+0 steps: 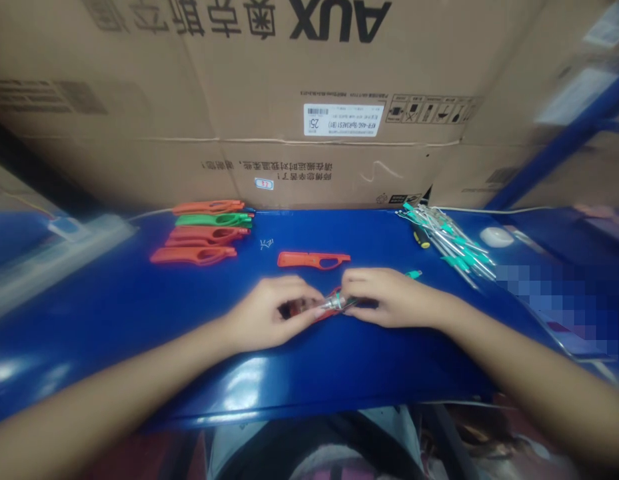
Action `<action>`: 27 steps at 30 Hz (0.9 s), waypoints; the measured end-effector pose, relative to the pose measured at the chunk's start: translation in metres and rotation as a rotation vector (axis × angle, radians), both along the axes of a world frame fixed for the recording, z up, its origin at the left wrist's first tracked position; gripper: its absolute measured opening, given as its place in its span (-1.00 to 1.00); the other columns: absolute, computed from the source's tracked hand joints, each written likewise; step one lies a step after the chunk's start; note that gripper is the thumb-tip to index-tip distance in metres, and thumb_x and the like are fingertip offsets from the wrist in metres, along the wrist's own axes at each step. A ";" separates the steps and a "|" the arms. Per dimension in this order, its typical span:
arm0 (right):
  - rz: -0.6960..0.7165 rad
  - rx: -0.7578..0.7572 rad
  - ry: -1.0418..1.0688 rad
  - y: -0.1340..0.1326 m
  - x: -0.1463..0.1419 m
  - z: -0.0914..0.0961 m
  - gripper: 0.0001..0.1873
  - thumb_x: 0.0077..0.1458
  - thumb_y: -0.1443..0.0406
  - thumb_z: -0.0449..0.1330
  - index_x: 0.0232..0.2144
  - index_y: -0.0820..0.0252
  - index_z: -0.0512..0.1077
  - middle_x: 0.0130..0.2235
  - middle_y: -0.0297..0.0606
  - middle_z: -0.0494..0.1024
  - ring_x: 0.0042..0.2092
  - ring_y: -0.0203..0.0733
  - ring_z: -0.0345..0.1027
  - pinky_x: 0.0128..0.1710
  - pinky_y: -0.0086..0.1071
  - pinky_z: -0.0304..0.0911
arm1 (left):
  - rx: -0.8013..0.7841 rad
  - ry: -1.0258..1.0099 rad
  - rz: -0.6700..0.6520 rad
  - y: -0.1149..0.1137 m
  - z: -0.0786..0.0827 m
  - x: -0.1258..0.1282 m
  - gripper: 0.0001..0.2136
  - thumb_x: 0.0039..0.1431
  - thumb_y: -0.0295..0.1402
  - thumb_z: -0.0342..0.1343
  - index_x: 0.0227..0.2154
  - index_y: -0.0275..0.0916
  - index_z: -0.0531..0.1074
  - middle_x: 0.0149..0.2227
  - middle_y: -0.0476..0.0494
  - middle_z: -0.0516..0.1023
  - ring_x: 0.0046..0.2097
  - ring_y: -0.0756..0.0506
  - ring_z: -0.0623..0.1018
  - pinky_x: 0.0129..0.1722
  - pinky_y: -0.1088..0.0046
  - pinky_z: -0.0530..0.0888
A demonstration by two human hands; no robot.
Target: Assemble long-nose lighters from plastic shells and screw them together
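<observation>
Over the front middle of the table, my left hand is closed around an orange-red lighter casing, mostly hidden by the fingers. A small silver metal part shows at the casing, by my left thumb tip. My right hand pinches the right end of the same piece; what exactly lies under its fingertips is hidden. Just beyond my hands lies a single orange lighter casing half with a trigger loop at its right end. Near my right knuckles rests a small teal piece.
Several orange and red casings and a green one lie in a row at back left. At right are a pile of silver rods with teal parts, a black-and-yellow tool and a white object. A cardboard wall stands behind the blue table.
</observation>
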State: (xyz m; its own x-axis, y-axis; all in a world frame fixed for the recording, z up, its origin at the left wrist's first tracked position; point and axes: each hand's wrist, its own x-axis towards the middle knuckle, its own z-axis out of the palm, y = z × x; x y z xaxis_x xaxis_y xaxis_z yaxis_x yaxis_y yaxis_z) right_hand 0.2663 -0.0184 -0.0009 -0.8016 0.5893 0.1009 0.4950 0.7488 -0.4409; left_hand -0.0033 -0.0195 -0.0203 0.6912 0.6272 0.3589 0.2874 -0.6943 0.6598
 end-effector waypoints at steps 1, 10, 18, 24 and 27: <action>-0.006 -0.007 0.005 0.000 -0.001 0.000 -0.94 0.27 0.31 0.20 -0.22 0.15 0.47 -0.18 -0.26 0.50 -0.19 -0.22 0.41 -0.24 -0.39 0.25 | -0.002 0.014 -0.011 -0.001 0.000 0.000 -0.83 0.29 -0.34 0.16 -0.14 -0.25 0.59 -0.28 -0.13 0.63 -0.37 0.01 0.53 -0.34 0.50 0.47; -0.036 0.048 -0.119 -0.003 0.001 0.005 -0.91 0.25 0.36 0.17 -0.20 0.16 0.47 -0.15 -0.26 0.49 -0.28 -0.26 0.38 -0.35 -0.42 0.19 | -0.165 0.086 0.035 0.002 -0.005 0.001 -0.90 0.24 -0.38 0.15 -0.26 -0.27 0.53 -0.49 0.04 0.51 -0.55 0.10 0.41 -0.53 0.62 0.35; -0.034 0.092 -0.097 0.000 0.006 0.002 -0.86 0.26 0.37 0.12 -0.22 0.17 0.50 -0.15 -0.21 0.51 -0.27 -0.24 0.40 -0.33 -0.41 0.20 | -0.073 0.060 0.068 0.008 -0.009 -0.001 -0.76 0.32 -0.33 0.11 -0.02 -0.24 0.54 -0.35 -0.05 0.58 -0.42 0.05 0.50 -0.41 0.56 0.43; -0.180 -0.023 0.137 0.003 0.004 0.001 -0.92 0.17 0.39 0.18 -0.32 0.20 0.48 -0.32 -0.28 0.51 -0.41 -0.33 0.34 -0.39 -0.45 0.23 | -0.051 0.064 0.063 0.008 -0.008 -0.001 -0.78 0.35 -0.29 0.10 -0.09 -0.23 0.59 -0.27 -0.12 0.61 -0.37 0.02 0.53 -0.38 0.52 0.43; -0.294 -0.229 0.222 0.004 0.001 -0.001 -0.95 0.16 0.33 0.21 -0.31 0.21 0.48 -0.45 -0.34 0.50 -0.51 -0.36 0.35 -0.46 -0.47 0.27 | -0.038 0.033 0.089 0.007 -0.007 0.000 -0.78 0.33 -0.27 0.13 -0.14 -0.26 0.59 -0.30 -0.12 0.60 -0.43 0.04 0.49 -0.42 0.53 0.42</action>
